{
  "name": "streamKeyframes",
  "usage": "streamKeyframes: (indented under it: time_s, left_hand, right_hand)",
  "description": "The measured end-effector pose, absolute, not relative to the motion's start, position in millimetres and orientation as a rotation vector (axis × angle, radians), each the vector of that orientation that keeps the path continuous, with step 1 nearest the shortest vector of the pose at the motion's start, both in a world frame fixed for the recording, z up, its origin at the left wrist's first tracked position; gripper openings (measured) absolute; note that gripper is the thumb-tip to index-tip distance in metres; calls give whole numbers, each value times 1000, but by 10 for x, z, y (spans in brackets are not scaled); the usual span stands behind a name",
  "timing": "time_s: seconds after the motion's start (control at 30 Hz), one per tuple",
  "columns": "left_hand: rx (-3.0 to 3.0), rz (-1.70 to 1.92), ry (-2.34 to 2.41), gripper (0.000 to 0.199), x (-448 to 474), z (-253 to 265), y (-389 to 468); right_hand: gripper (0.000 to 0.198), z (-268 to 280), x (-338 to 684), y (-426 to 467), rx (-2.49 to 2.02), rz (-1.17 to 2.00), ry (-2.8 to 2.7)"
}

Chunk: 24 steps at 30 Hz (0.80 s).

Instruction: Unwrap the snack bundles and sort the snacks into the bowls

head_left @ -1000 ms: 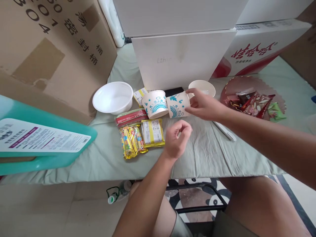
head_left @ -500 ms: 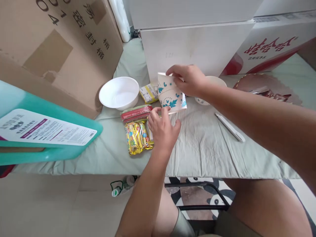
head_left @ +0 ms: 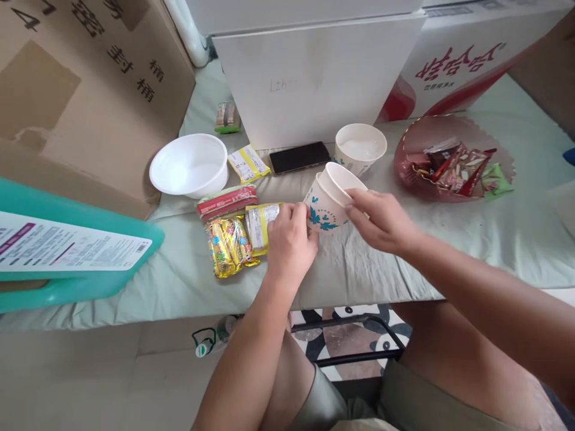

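Observation:
A pair of nested white paper cups [head_left: 322,209] with blue leaf prints is tilted between my hands, mouth up and to the right. My right hand [head_left: 381,222] pinches the rim of the inner cup, thumb and fingers on its right edge. At the lower left of the cups, my left hand [head_left: 291,242] has its fingers closed against the outer cup. Beside my left wrist lie a yellow-and-white packet [head_left: 260,227], yellow wrapped snacks [head_left: 230,245] and a red packet [head_left: 228,203]. Another paper cup [head_left: 360,146] stands behind, with something whitish inside.
A white bowl [head_left: 188,164] sits at left, near a cardboard box [head_left: 108,108] and a teal jug [head_left: 85,275]. A phone [head_left: 300,158] and another yellow packet [head_left: 248,163] lie before a white box [head_left: 305,84]. A pink bowl [head_left: 406,158] of wrapped snacks stands right.
The nested cups have gone from upright to tilted, mouth rightward. My right hand has come down and right along the rim; my left fingers have closed on the outer cup. The view has shifted.

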<state>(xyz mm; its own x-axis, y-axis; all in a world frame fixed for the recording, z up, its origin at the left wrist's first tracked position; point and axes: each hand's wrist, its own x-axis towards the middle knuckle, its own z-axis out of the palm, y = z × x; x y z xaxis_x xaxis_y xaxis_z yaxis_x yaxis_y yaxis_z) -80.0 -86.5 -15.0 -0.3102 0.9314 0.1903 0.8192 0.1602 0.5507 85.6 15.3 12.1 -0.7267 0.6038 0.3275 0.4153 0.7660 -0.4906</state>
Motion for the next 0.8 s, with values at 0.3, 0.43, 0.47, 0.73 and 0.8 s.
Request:
streamKeyframes:
  time_s: [0.3,0.43,0.47,0.73,0.8]
  left_hand:
    - [1192,1363,1613,35,-740,-277,-866]
    - [1236,1239,1504,69,-716,-255,-805]
    - [1269,1212,1505,69,-700,-246,-775]
    - [1220,1269,1557,61,-446,-370,-513]
    - [1170,1269,1517,61,-386,-440,-492]
  right_hand:
    - [14,-418,988,-198,-520,179,-2487]
    - [15,-515,1090,-384,-419,102,-2473]
    - [15,-514,1124,-395,-424,97,-2475]
    - [11,-423,1502,-209,-521,202,-2369]
    - [14,-407,1595,-171,-519,215,-2325]
